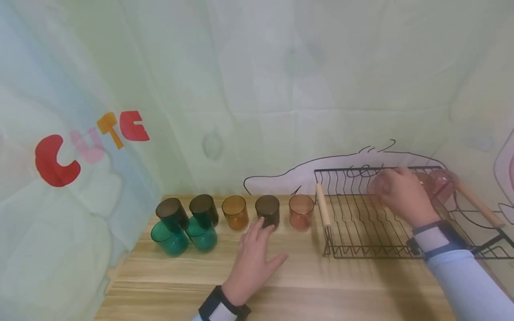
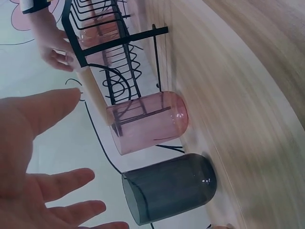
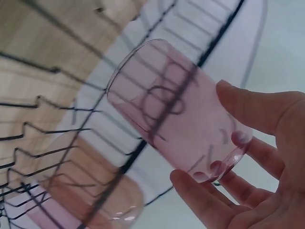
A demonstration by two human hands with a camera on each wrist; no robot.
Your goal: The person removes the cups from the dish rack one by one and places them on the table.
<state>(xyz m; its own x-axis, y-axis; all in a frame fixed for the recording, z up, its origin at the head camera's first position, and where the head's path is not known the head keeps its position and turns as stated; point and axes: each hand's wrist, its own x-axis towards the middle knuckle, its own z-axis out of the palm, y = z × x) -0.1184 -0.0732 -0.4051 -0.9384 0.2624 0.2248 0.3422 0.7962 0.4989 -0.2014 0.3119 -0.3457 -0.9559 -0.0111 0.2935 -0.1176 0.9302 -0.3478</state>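
Observation:
Over the wire dish rack [image 1: 322, 205], my right hand [image 1: 405, 196] grips a clear pink drinking glass [image 3: 176, 114] by its base end. The glass is tilted, its rim pointing away from the palm. Fingers spread and holding nothing, my left hand [image 1: 254, 263] hovers just in front of a dark grey glass [image 1: 267, 206]. That glass stands upright on the wooden table. Between it and the rack stands a salmon-pink glass [image 1: 301, 213]. An amber-pink glass [image 3: 97, 183] and another pink glass [image 1: 443, 182] sit in the rack's right part.
Left of the grey glass is an amber glass [image 1: 234, 214]. Farther left, two dark brown glasses [image 1: 203, 206] stand behind two teal glasses [image 1: 172, 240]. The rack has wooden handles at both ends. A printed cloth [image 1: 257, 111] hangs behind the table [image 1: 297, 285].

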